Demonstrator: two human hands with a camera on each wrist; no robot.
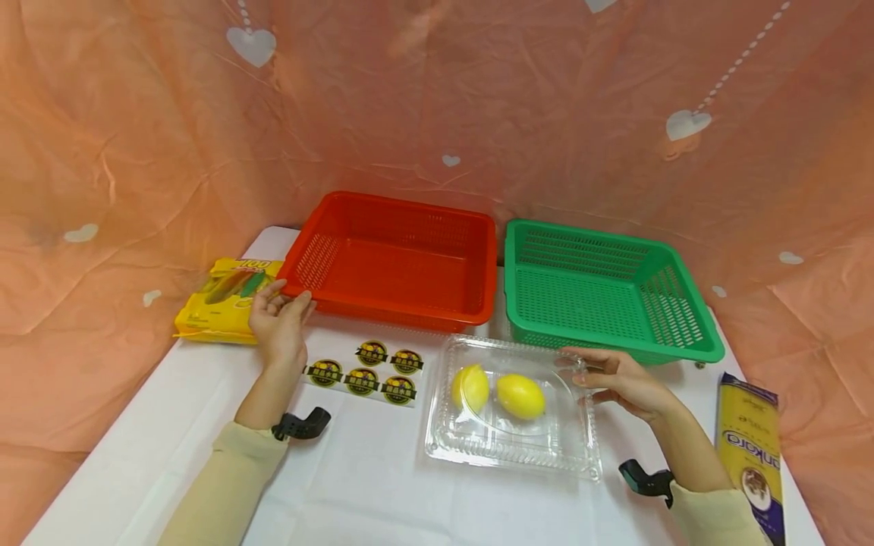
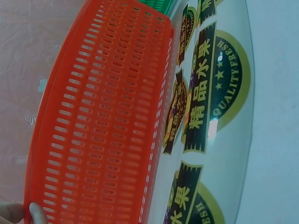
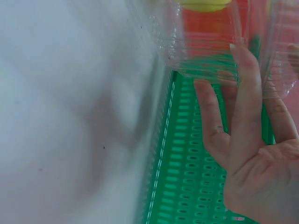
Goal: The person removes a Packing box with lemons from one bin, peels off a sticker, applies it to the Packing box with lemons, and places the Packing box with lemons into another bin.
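Observation:
A clear plastic clamshell box point(image 1: 478, 447) holds two yellow lemons point(image 1: 521, 396), side by side. My right hand point(image 1: 624, 383) grips the box by its right side; in the right wrist view the fingers point(image 3: 247, 88) lie along the clear plastic, and part of one lemon shows at the top. At the left, my left hand point(image 1: 281, 326) pinches the near left corner rim of a red basket point(image 1: 403, 307). The left wrist view shows the thumb and a fingertip on either side of that rim.
A green basket point(image 1: 614, 345) stands to the right of the red one. A sheet of round fruit stickers point(image 1: 362, 381) lies between the left hand and the box. A yellow packet point(image 1: 218, 307) lies far left, a yellow and purple packet point(image 1: 751, 447) far right. An orange curtain point(image 1: 437, 98) hangs behind.

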